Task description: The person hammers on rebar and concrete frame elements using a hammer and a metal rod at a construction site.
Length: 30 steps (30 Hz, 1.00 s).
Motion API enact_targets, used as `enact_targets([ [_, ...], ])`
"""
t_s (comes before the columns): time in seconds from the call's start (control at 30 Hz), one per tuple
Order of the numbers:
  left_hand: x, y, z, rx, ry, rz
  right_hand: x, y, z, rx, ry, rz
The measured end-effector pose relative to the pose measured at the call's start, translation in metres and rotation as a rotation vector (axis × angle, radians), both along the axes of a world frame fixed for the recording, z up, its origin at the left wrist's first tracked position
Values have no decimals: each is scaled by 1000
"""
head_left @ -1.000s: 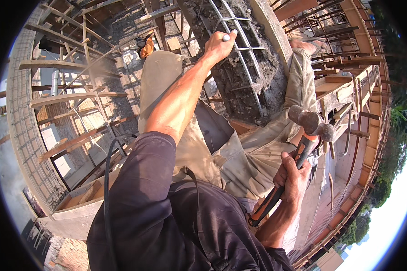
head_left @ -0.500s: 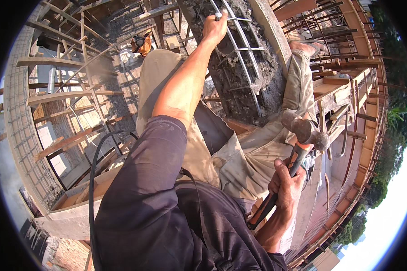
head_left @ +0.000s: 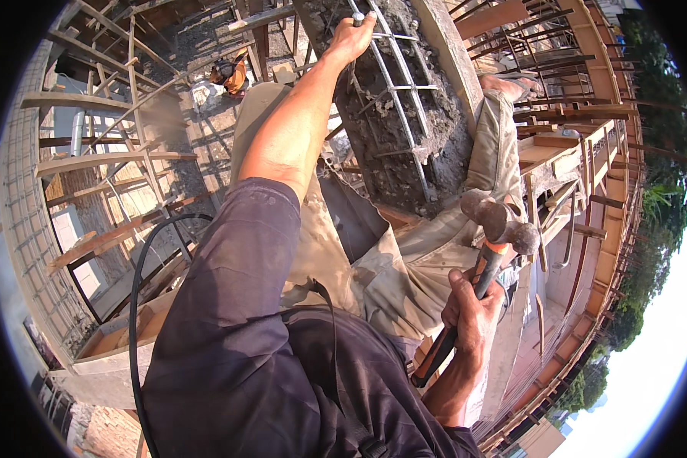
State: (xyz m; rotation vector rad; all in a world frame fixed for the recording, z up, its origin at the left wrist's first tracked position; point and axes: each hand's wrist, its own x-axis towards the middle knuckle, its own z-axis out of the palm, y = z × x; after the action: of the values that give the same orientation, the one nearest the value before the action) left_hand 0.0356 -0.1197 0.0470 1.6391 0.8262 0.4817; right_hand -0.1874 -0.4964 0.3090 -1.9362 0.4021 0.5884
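At the top of the view, my left hand (head_left: 351, 40) is closed around a metal rod (head_left: 358, 18) whose rounded end pokes out above the fist; its lower part is hidden. Beside that fist run steel reinforcing bars (head_left: 401, 90), tied with crosspieces over rough grey concrete (head_left: 382, 126) in a beam. My right hand (head_left: 472, 311) grips a hammer (head_left: 483, 271) by its black and orange handle. The heavy hammer head (head_left: 498, 221) is raised above my right trouser leg, apart from the beam.
A wooden board (head_left: 454, 65) edges the beam on the right. Timber props and braces (head_left: 114, 158) fill the lower level at left, where a person in orange (head_left: 230, 74) is. A black cable (head_left: 134, 305) loops beside my left arm. Formwork (head_left: 599, 252) curves along the right.
The whole scene has shifted slightly left in view. My left hand still grips the rod at the bars, and my right hand holds the hammer in much the same pose.
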Motion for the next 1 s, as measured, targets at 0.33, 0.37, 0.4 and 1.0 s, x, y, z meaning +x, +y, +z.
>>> enact_targets([
  [0.33, -30, -57, 1, -20, 7, -284, -8, -2, 2, -8, 4, -34],
  [0.37, -19, -36, -1, -88, -129, -138, -9, -1, 4, -36, -6, -18],
  [0.4, -6, -20, 3, -97, -166, 30, -11, -1, 6, -64, -15, 0],
  [1.0, -20, -8, 10, -10, -34, 0, -56, -5, 31, -173, -143, 113],
])
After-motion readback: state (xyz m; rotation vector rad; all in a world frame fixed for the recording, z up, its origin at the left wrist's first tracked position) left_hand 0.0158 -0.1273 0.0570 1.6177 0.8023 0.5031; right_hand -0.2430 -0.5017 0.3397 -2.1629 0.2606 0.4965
